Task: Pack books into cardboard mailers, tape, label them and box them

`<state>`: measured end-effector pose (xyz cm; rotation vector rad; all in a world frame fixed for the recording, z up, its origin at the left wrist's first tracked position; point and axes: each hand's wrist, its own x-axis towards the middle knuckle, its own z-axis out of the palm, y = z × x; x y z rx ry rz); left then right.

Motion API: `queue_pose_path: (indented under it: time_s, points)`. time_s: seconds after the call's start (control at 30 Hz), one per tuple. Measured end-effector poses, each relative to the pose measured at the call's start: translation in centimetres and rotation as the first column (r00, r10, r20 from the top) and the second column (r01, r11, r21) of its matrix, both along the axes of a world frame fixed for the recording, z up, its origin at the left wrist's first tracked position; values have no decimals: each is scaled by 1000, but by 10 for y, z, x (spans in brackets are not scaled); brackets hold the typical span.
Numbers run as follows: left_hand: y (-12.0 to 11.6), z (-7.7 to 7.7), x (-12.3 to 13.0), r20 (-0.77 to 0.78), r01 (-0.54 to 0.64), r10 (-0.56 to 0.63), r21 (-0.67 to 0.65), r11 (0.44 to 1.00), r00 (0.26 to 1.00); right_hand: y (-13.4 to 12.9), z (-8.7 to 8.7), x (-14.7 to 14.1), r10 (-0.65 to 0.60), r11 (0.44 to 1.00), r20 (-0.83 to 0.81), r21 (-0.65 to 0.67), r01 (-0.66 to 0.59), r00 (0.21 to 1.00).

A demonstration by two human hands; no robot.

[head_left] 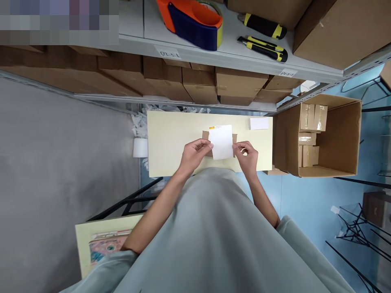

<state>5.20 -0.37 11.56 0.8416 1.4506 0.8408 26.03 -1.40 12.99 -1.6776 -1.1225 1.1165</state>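
Note:
A white label sheet [222, 142] with a small yellow-orange mark at its top left corner is stretched between my two hands. My left hand [195, 152] pinches its left edge between thumb and fingers. On the opposite edge, my right hand [246, 154] has thumb and fingertips closed on the sheet. Behind the sheet is a small brown cardboard box [205, 135], mostly hidden, with only its sides showing. Whether the sheet touches the box, I cannot tell. Both are over a pale yellow tabletop [171, 142].
A white paper slip [259, 123] lies at the table's back right. An open carton [339, 138] holding several small taped boxes stands to the right. Above, a grey shelf [195, 55] carries an orange-and-blue tape dispenser [195, 24] and two yellow-black utility knives [264, 49]. Brown boxes [241, 83] fill the lower shelf.

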Motion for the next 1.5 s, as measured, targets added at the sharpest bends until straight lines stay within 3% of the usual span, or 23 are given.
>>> queue_pose_path:
  time_s: [0.3,0.4,0.5,0.67,0.8,0.9,1.03,1.13,1.33,1.5]
  points:
    - [-2,0,6,2,41,-41,-1,999,999,7,-23,11,40,998,-35,-45,-41,999]
    - [-4,-6,6,17,13,-13,-23,1000,1000,5,-25,10,72,997,35,-27,-71,997]
    - [-7,-18,7,-2,-32,32,-36,999,999,-3,-26,4,119,988,161,80,-133,980]
    - [-24,-45,13,71,-128,137,-126,984,988,-28,-38,-18,264,890,437,233,-392,860]
    - [-47,-60,16,63,-160,180,-238,958,982,-49,-55,-28,382,782,596,199,-591,706]
    - [-61,-68,17,81,-200,231,-283,938,970,-49,-61,-22,450,759,597,135,-637,664]
    - [-70,-82,25,126,-260,331,-391,883,935,-19,-65,0,520,803,481,8,-596,706]
    - [-67,-94,34,174,-268,396,-493,828,902,19,-76,15,587,795,391,-112,-597,709]
    - [-48,-114,57,231,-299,485,-549,781,843,90,-115,27,752,651,276,-171,-739,599]
    - [-35,-121,67,225,-318,531,-592,740,817,116,-141,25,810,577,244,-168,-800,533]
